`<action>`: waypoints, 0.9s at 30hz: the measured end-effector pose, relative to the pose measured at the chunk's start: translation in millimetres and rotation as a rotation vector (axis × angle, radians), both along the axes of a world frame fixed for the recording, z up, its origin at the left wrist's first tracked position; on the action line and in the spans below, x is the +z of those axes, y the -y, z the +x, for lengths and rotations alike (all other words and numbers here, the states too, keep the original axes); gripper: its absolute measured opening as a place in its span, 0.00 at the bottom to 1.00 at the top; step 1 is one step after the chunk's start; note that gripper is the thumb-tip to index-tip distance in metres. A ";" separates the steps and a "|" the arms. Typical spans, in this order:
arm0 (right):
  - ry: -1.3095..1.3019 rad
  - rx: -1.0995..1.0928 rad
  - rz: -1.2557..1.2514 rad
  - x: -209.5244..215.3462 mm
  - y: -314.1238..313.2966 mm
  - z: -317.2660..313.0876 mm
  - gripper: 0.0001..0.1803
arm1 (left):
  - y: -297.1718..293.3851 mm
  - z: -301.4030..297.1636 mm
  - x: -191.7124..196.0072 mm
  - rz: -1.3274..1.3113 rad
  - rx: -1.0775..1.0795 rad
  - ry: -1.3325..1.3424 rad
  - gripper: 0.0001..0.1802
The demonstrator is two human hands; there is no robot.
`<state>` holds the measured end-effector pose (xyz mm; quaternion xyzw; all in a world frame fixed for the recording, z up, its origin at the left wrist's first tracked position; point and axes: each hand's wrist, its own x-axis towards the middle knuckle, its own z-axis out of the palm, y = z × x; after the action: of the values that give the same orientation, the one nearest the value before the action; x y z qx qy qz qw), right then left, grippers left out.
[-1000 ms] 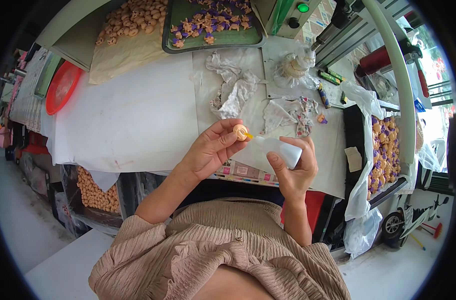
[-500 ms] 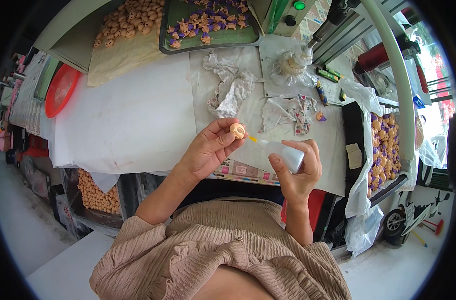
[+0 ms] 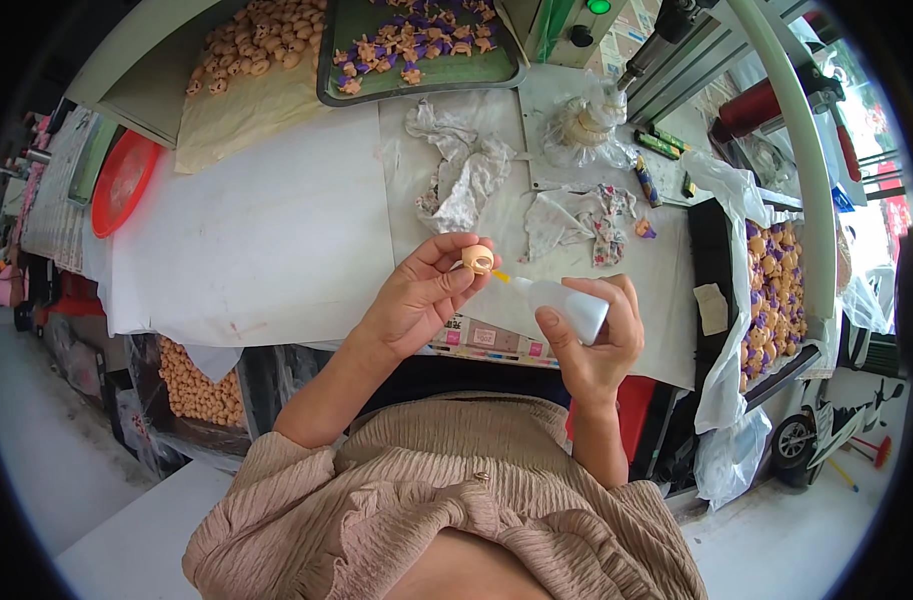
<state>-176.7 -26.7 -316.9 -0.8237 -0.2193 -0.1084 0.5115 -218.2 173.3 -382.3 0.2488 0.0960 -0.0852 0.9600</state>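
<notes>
Left hand: up over the near side of the counter, fingers pinched narrow around a small peach doll head, thumb braced against it.
Doll head: clear of the counter, out in front of the person, what looks like an opening facing the right side; too small to read what is inside.
Right hand: fingers curled around a white squeeze bottle, tilted so its neck aims left.
Yellow tip: right up beside the doll head, though whether it touches is hard to tell at this size.
Bottle trouble: too firm a squeeze could push out too much of any liquid inside, smearing the head's outer face or the left fingertips.
Grip trouble: it's a round piece in a small pinch, so a hard nudge from the tip could roll it free and drop it.
Cloths: a crumpled white one and a floral one lie beyond the hands; a dropped head could bounce in among them.
Loose piece: one peach-and-purple bit just beside the floral cloth, easily knocked by a careless right-arm swing.
</notes>
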 end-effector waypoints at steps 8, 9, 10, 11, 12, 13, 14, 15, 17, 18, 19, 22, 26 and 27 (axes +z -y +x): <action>-0.011 0.011 -0.007 -1.6 -0.4 0.6 0.19 | -0.9 -0.6 -1.5 -0.007 -0.004 -0.005 0.19; -0.013 0.011 -0.009 -1.1 0.1 0.7 0.19 | -0.7 -0.8 -1.9 -0.006 -0.002 0.000 0.19; -0.013 0.011 -0.009 0.0 0.4 0.7 0.19 | -0.4 -1.0 -1.9 -0.006 0.001 0.005 0.19; -0.008 0.006 -0.012 0.8 0.9 0.6 0.18 | -0.1 -1.1 -2.0 -0.006 0.000 0.005 0.19; -0.004 0.002 -0.015 1.2 1.5 0.5 0.18 | 0.2 -1.1 -2.0 -0.009 0.001 0.003 0.19; -0.004 0.001 -0.015 1.1 2.3 0.2 0.18 | 0.5 -1.2 -2.1 -0.012 0.003 0.001 0.19; -0.021 -0.010 -0.020 1.3 3.2 0.1 0.18 | 0.7 -1.2 -2.1 -0.012 0.002 0.001 0.19; -0.038 -0.020 -0.024 1.4 3.8 0.1 0.18 | 0.7 -1.1 -2.1 -0.006 0.001 0.002 0.19; -0.035 -0.025 -0.022 1.1 4.4 0.6 0.18 | 1.0 -0.7 -1.8 0.000 -0.001 0.003 0.19; -0.032 -0.029 -0.020 0.9 4.5 0.8 0.18 | 1.1 -0.4 -1.5 -0.012 0.000 0.004 0.19; -0.031 -0.030 -0.020 0.9 4.8 1.2 0.18 | 0.9 -0.1 -1.1 -0.024 0.002 0.005 0.19; -0.024 -0.026 0.016 0.3 4.8 3.3 0.18 | -0.3 -2.1 0.6 -0.036 0.013 0.013 0.19; -0.093 0.003 0.106 -3.9 -6.1 13.7 0.18 | -7.8 -8.9 9.6 -0.054 0.020 0.019 0.19; -0.199 0.013 0.149 -4.2 -11.7 17.7 0.18 | -10.9 -11.0 14.6 -0.066 0.016 0.016 0.19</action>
<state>-159.1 -15.0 -321.1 -0.7886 -0.1642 -0.0387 0.5914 -229.3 184.3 -367.7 0.2167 0.0876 -0.0788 0.9691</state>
